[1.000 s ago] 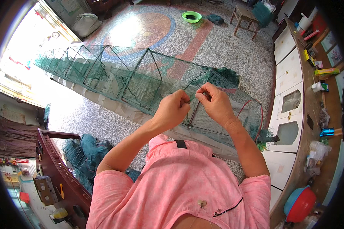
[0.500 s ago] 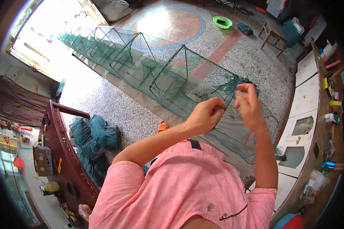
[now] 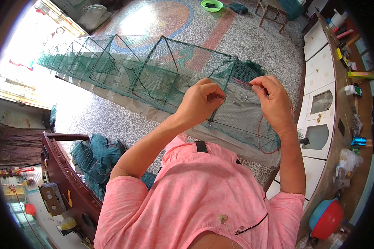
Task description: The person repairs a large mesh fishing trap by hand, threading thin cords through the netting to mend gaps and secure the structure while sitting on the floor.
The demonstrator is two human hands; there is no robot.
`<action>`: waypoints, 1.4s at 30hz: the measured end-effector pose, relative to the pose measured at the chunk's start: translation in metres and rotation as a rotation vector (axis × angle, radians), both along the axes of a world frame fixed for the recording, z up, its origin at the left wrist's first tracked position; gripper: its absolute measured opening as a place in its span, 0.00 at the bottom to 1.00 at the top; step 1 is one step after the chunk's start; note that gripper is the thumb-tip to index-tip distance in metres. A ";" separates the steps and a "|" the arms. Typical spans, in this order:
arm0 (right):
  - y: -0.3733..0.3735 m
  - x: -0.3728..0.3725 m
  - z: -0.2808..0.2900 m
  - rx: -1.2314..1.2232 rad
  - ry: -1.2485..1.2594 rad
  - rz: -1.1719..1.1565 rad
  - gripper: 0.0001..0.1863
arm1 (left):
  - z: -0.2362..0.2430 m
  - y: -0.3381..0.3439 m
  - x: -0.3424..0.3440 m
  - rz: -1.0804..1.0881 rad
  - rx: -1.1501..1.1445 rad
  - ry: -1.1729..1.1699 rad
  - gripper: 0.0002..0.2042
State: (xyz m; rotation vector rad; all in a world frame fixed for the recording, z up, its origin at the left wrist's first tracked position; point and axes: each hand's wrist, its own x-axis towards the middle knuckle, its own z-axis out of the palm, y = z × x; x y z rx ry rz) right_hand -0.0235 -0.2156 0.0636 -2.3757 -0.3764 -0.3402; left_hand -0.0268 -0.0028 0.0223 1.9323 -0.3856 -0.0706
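A long green net trap [image 3: 153, 79] with several dark square frames stretches from far left to just before me. My left hand [image 3: 201, 99] is closed in a pinch at its nearest upright frame edge, fingertips against the mesh; exactly what lies between them is partly hidden. To the right, my right hand [image 3: 274, 101] is raised above the net's near end, thumb and forefinger pinched on a thin red cord [image 3: 242, 81] running toward the frame. More red cord loops down below that hand. Bunched darker green mesh [image 3: 253, 69] lies behind the frame's top corner.
A pile of blue-green netting [image 3: 97, 155] lies beside a dark red wooden cabinet [image 3: 66, 178] on the left. White cupboards [image 3: 320, 83] line the right side. A green basin [image 3: 212, 5] and a wooden stool [image 3: 273, 15] stand farther off on the speckled floor.
My right hand has moved away from the frame corner and lowered slightly, drawing the red cord out. My left hand stays pinched at the frame edge. The view has shifted to the right.
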 end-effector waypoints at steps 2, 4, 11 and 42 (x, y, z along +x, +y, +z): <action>-0.001 -0.002 -0.002 -0.048 -0.022 -0.013 0.02 | -0.002 0.001 0.002 -0.003 0.067 -0.069 0.07; -0.001 -0.004 -0.004 -0.085 -0.046 -0.021 0.02 | -0.002 0.002 0.003 0.017 0.111 -0.096 0.10; 0.008 0.000 -0.014 -0.195 -0.113 -0.004 0.03 | -0.005 0.006 0.006 0.022 0.164 -0.035 0.22; 0.107 0.035 -0.013 0.159 -0.328 0.268 0.05 | -0.030 0.006 0.016 -0.111 -0.461 0.311 0.22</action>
